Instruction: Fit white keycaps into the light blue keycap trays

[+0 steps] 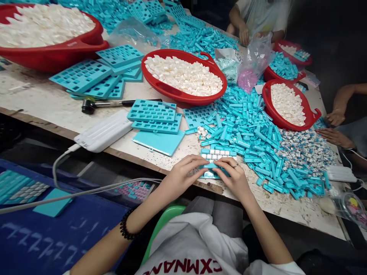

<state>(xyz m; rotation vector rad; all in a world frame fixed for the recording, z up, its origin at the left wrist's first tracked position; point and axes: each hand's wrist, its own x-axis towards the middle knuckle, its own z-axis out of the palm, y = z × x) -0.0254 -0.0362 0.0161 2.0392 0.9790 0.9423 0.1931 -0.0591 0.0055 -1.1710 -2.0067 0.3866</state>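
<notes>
My left hand and my right hand meet at the table's front edge, thumbs and fingertips closed on the two ends of a short blue plastic bar. Below and behind the bar lies a small blue toy keyboard panel, with rows of white keycaps along its far side. My fingers cover part of the panel. A ring shows on my right hand. To the right, a heap of loose blue plastic bars spreads close to my right hand.
Red baskets of white keycaps stand across the table. Blue frames, a flat blue plate, a hammer and a white power strip lie left. Small white-blue pieces lie right. Other people's hands work nearby.
</notes>
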